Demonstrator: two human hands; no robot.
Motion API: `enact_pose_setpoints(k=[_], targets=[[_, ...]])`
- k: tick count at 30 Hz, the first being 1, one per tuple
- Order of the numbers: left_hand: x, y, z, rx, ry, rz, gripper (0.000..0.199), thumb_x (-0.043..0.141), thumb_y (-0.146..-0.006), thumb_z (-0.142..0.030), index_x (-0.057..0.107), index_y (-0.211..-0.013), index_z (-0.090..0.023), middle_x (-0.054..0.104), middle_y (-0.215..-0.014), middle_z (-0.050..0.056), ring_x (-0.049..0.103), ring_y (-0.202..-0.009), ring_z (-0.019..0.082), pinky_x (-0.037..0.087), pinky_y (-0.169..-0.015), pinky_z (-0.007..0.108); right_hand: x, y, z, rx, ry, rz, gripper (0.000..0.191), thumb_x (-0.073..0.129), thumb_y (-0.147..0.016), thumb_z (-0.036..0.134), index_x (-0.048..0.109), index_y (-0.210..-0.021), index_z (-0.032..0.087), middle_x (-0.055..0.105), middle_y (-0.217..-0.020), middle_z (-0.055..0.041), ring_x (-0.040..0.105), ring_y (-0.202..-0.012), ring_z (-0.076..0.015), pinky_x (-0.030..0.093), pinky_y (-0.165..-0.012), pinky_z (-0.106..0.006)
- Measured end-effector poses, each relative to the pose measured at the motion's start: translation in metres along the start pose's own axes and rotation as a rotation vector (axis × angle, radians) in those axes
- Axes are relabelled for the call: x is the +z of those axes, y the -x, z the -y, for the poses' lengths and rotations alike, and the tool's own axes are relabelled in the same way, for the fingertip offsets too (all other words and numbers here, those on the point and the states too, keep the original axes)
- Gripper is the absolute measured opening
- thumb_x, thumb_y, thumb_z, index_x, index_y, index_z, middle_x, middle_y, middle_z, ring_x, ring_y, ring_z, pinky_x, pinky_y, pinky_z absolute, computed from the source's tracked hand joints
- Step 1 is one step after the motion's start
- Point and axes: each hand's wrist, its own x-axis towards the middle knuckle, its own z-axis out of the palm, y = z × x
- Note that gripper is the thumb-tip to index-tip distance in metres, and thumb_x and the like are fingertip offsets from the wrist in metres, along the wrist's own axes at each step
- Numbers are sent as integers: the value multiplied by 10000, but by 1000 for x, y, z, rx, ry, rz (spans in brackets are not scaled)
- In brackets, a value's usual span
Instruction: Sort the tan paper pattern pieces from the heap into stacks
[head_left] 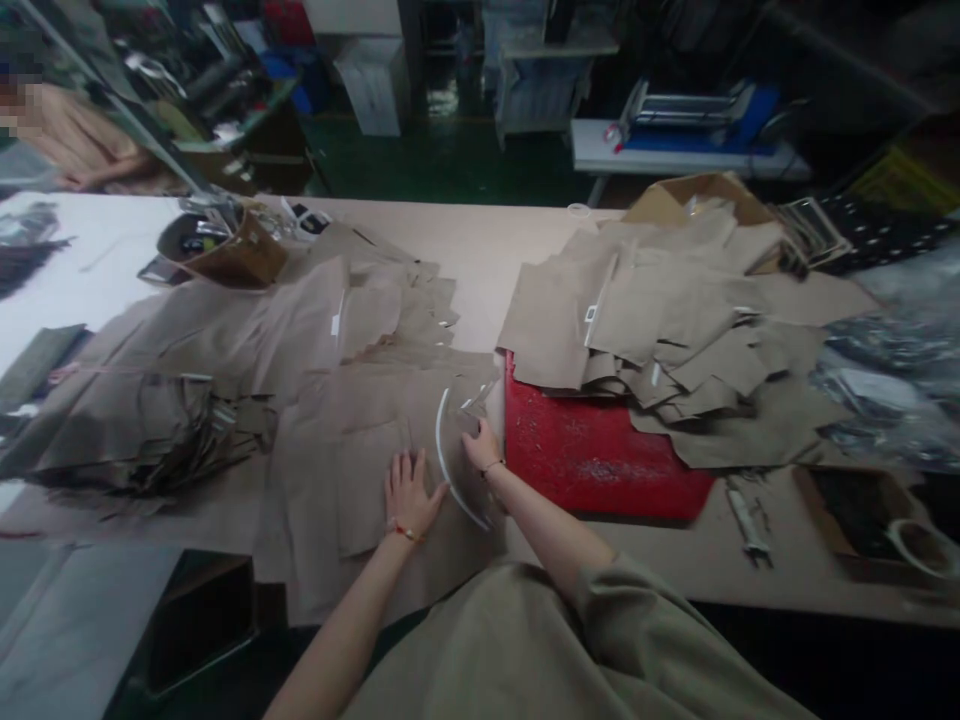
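My left hand (pixel 412 495) lies flat, fingers spread, on a layer of brown fabric pieces (pixel 367 470) in front of me. Just right of it is a curved, see-through template (pixel 452 440) with a white arc along its left edge. At the template's right side my right hand (pixel 482 445) has its fingers bent together around something too small to make out. A red board (pixel 592 455) begins right beside that hand, partly covered by a pile of brown pieces (pixel 652 300).
A dark-edged fabric stack (pixel 172 430) lies at the left, with a brown container (pixel 240 250) of tools behind it. To the right are a metal tool (pixel 748 520), an open box (pixel 862 510) and plastic bags (pixel 892 370). Another person (pixel 90 140) sits at the far left.
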Motion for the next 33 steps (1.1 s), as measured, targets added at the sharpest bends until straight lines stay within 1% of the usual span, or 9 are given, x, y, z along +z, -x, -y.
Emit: enact_pose_setpoints(k=[5, 9, 12, 15, 18, 24, 28, 30, 33], targets=[[31, -10, -41, 19, -107, 97, 889, 558, -876, -626, 328, -1620, -198, 209, -1674, 179, 122, -1566, 372, 119, -1245, 577, -150, -78, -49, -126, 269, -413, 627, 624, -890, 323, 463, -1467, 135, 374, -1550, -209, 355, -1410, -336, 299, -1179, -509], [13, -36, -59, 61, -74, 43, 709, 539, -898, -568, 520, -1511, -213, 341, -1628, 158, 249, -1531, 358, 231, -1219, 560, -244, -137, -92, -307, 459, -209, 673, 856, -661, 200, 615, -1289, 179, 378, -1573, -168, 249, -1474, -378, 2, -1209, -621], [-8, -80, -110, 159, 95, 11, 560, 515, -927, -501, 608, -1409, -231, 471, -1551, 129, 386, -1464, 317, 317, -1195, 491, -266, -163, -121, -368, 502, -72, 408, 807, -733, 204, 694, -1125, 185, 548, -1435, -154, 397, -1396, -355, -30, -1196, -647], [-18, -150, -190, 227, 357, 144, 525, 531, -937, -430, 593, -1394, -179, 625, -1385, 133, 584, -1276, 269, 443, -1097, 393, -272, -172, -146, -386, 532, 9, 714, 886, -665, 355, 642, -1321, 215, 414, -1557, -189, 290, -1471, -420, -108, -1155, -713], [-11, -231, -279, 190, 480, 240, 524, 594, -919, -380, 583, -1382, -136, 657, -1331, 148, 630, -1211, 271, 478, -1041, 375, -281, -172, -168, -443, 622, 80, 883, 895, -659, 362, 547, -1461, 234, 304, -1622, -178, 204, -1520, -415, -156, -1136, -726], [23, -334, -403, 20, 453, 173, 654, 680, -880, -364, 521, -1439, -65, 508, -1486, 251, 491, -1393, 338, 365, -1159, 439, -300, -170, -196, -488, 470, 59, 456, 503, -1007, 318, 564, -1458, 282, 395, -1591, -85, 284, -1517, -314, 56, -1220, -672], [31, -336, -399, 333, 486, -52, 634, 689, -874, -457, 566, -1416, -153, 498, -1518, 179, 413, -1448, 327, 278, -1213, 482, -319, -175, -197, -512, 4, -108, 482, 335, -1050, 352, 590, -1414, 165, 527, -1486, -117, 453, -1412, -231, 327, -1213, -451], [27, -328, -371, 448, 526, -161, 558, 652, -902, -452, 592, -1383, -175, 524, -1501, 145, 423, -1441, 304, 275, -1213, 478, -335, -178, -196, -439, -182, -268, 517, 300, -1056, 411, 598, -1366, 123, 599, -1386, -146, 547, -1299, -212, 410, -1152, -395], [9, -306, -296, 333, 525, -203, 429, 600, -925, -361, 638, -1288, -135, 621, -1381, 149, 533, -1336, 274, 353, -1165, 437, -355, -170, -188, -339, -245, -370, 525, 318, -1042, 493, 603, -1326, 155, 616, -1316, -168, 566, -1233, -250, 418, -1125, -442]])
